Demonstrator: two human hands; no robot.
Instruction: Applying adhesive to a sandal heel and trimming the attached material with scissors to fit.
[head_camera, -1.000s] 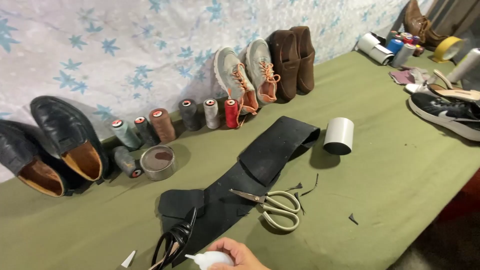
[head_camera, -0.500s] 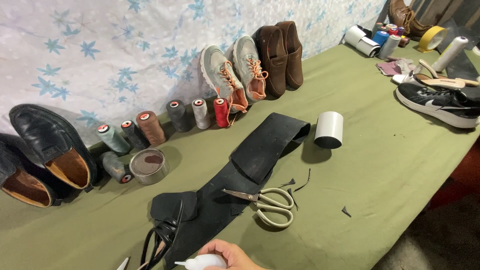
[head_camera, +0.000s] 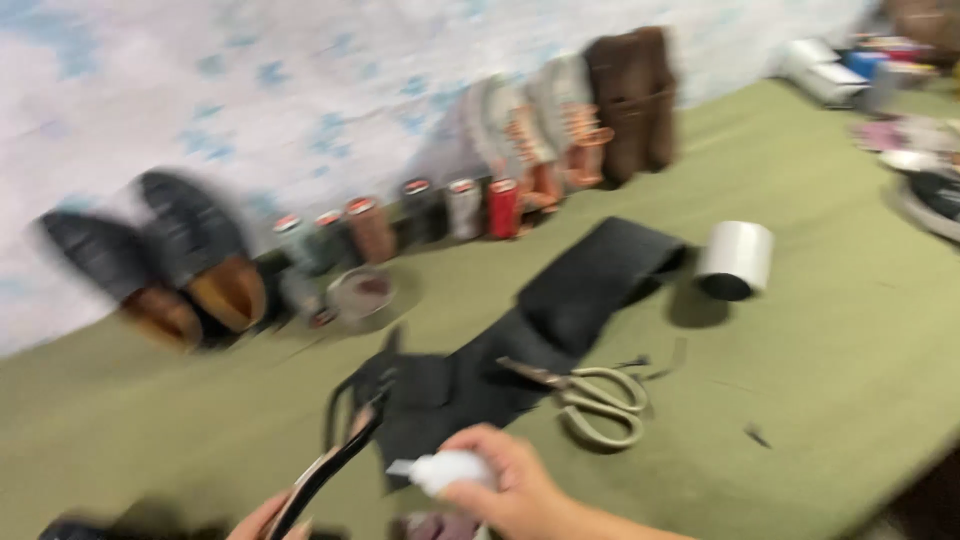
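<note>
1. White squeeze bottle (head_camera: 447, 470) sat clenched in the right hand (head_camera: 505, 487), nozzle aimed left, seemingly at the strap.
2. Left hand (head_camera: 262, 518) grasped a black strap (head_camera: 325, 470), angled up beside the nozzle.
3. Scissors (head_camera: 590, 400) lay on the bench (head_camera: 830, 380) just beyond the right fingers (head_camera: 478, 442), over black material (head_camera: 570, 300).

- The table (head_camera: 820, 400) is covered in plain olive-green cloth.
- The wall covering (head_camera: 250, 100) is seen as white with pale blue marks, blurred.
- The long strip of material (head_camera: 590, 285) is black.
- The scissors (head_camera: 595, 400) are noted with pale beige handles.
- The small bottle (head_camera: 445, 468), held in the right hand (head_camera: 510, 485), is white.
- The roll (head_camera: 735, 260) is white.
- 1 thread spool (head_camera: 503, 207) is red.
- The boots (head_camera: 632, 100) are dark brown.
- The loafers (head_camera: 165, 260) are black with tan lining.
</note>
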